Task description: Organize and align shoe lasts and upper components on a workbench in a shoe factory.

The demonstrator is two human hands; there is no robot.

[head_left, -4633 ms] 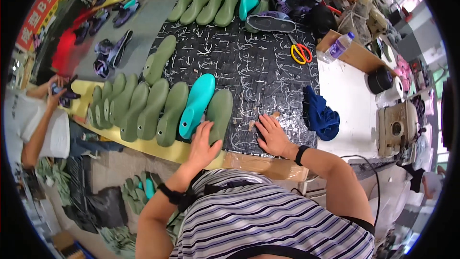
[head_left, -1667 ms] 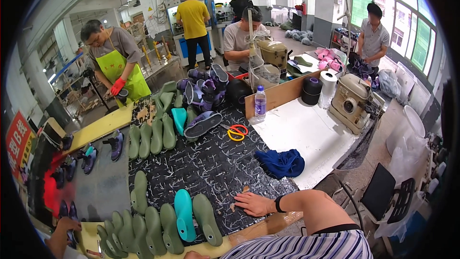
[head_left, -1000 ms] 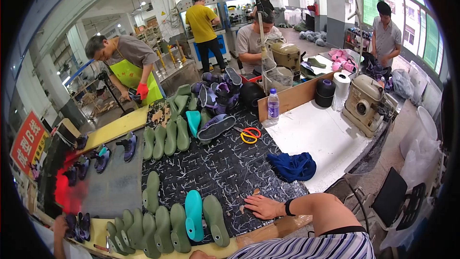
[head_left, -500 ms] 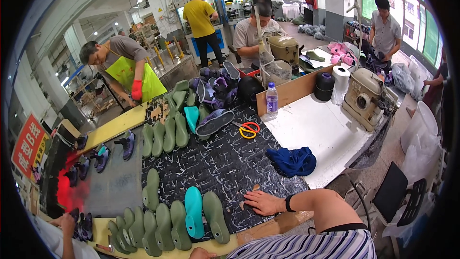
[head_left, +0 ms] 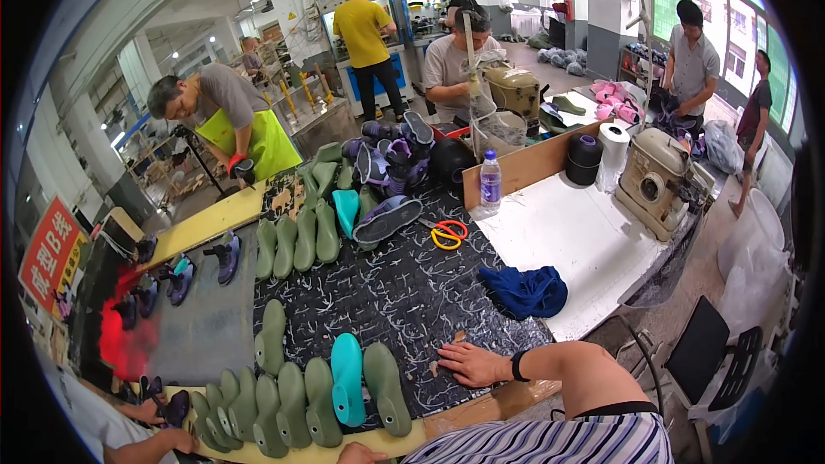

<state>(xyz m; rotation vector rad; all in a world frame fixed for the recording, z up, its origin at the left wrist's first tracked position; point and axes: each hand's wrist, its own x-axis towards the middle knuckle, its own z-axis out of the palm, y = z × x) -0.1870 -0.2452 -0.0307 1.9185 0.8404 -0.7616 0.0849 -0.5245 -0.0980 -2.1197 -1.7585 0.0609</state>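
Note:
My right hand [head_left: 471, 364] lies on the dark, white-flecked tabletop, palm down with its fingers stretched out and holding nothing. Small tan scraps are beside its fingertips. My left hand [head_left: 361, 454] shows only in part at the lower edge, by the yellow table border; its fingers are hidden. Between the two hands and to their left stands a row of green shoe lasts [head_left: 293, 404], with one turquoise shoe last [head_left: 348, 378] among them. A crumpled dark blue cloth [head_left: 524, 290] lies beyond my right hand.
Farther back are scissors [head_left: 447, 234], a purple-grey shoe pile [head_left: 391, 163] and a water bottle [head_left: 490, 179]. A sewing machine [head_left: 657, 180] stands on the right. Shoes ride a grey conveyor [head_left: 206, 335] on the left. A co-worker's hand [head_left: 179, 441] is beside the lasts; another wears an apron [head_left: 253, 142].
My hands have stayed put. The lower-left co-worker's hands have come nearer the lasts with a shoe. The aproned person now holds a dark item, and a person at far right has come further into view.

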